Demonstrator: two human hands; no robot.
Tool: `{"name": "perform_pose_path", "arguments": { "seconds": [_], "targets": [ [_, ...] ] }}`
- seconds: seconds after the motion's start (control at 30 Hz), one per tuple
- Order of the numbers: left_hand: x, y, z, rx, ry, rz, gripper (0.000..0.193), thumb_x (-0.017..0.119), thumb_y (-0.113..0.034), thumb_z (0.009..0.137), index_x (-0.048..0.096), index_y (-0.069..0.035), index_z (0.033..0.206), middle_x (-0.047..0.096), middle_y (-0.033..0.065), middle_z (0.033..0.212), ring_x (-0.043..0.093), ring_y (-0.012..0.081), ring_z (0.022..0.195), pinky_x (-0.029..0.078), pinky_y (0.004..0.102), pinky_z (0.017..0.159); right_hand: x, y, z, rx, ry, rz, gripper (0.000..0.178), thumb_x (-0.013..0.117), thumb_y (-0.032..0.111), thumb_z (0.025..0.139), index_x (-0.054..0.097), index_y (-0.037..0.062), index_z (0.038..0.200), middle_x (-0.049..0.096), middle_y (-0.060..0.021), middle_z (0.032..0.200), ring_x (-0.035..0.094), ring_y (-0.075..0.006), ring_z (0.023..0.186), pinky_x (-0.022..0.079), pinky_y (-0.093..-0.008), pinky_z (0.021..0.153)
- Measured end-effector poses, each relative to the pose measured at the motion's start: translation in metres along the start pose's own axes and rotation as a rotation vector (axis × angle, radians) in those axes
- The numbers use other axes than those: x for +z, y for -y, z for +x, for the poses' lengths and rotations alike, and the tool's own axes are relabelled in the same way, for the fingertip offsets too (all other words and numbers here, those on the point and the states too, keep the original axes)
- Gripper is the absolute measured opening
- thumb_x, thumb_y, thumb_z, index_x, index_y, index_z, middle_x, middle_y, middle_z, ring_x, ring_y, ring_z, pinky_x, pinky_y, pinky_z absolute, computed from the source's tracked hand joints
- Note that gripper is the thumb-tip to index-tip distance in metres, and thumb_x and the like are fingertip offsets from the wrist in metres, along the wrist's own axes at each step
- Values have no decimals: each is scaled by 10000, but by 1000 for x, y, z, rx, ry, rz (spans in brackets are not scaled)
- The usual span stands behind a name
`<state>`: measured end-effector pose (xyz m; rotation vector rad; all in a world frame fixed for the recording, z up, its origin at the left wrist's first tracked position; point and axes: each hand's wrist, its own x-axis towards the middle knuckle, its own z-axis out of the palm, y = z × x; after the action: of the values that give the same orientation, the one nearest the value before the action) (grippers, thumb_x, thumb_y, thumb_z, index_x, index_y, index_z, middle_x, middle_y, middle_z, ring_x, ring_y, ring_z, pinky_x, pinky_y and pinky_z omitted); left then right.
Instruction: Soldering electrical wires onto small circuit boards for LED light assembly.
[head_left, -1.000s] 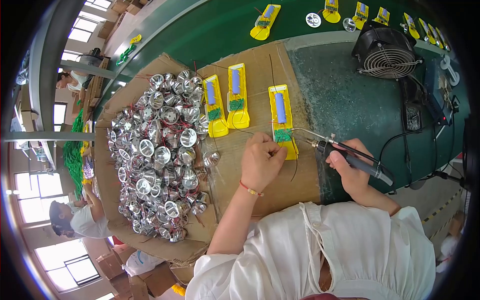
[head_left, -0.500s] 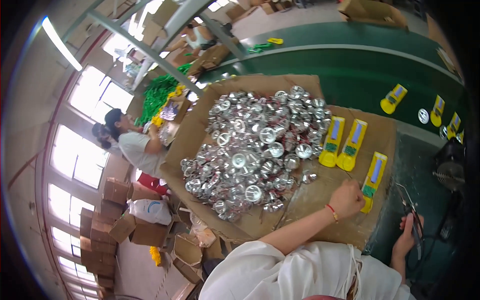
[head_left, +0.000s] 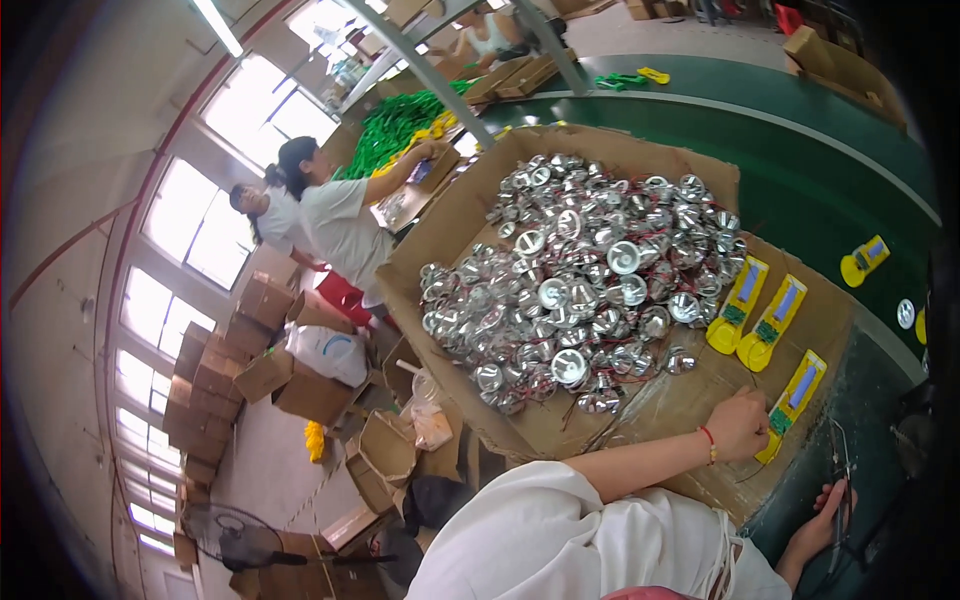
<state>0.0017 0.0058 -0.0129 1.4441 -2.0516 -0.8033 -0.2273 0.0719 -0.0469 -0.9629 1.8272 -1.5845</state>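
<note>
1. Left hand: I log it resting on the cardboard sheet, fingers curled down against the near yellow housing, which lies at the sheet's right edge; it seems to pin the piece steady. Whether the fingers actually pinch a wire there, I cannot tell.
2. Right hand: low at the bench edge, closed around a dark soldering tool, tip pointing up toward the housing, held just apart from it.
3. Two more yellow housings: side by side, further along the sheet, set in a row within reach.
4. Heap of silver reflector cups: loose in an open carton, wires trailing, beside the left hand for easy picking.
5. Green bench: carries further yellow parts at its far edge.
6. Other people work at cartons well apart, on the left.
</note>
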Motion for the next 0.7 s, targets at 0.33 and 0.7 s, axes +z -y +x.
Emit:
{"name": "perform_pose_path", "arguments": {
  "seconds": [0.33,0.7],
  "targets": [
    [3,1,0,-23,-53,-43,178,613,-124,598,519,-38,474,492,130,718,504,293,731,436,370,696,-7,-14,4,13,3,0,269,531,265,889,568,7,957,553,-28,779,460,-88,672,356,-218,620],
    [6,2,-2,60,-172,-25,189,599,-116,611,501,-35,472,486,129,695,512,290,686,431,374,703,-9,-19,6,9,13,-9,293,530,289,889,567,6,957,550,-28,783,459,-91,675,353,-217,624]
  ]
}}
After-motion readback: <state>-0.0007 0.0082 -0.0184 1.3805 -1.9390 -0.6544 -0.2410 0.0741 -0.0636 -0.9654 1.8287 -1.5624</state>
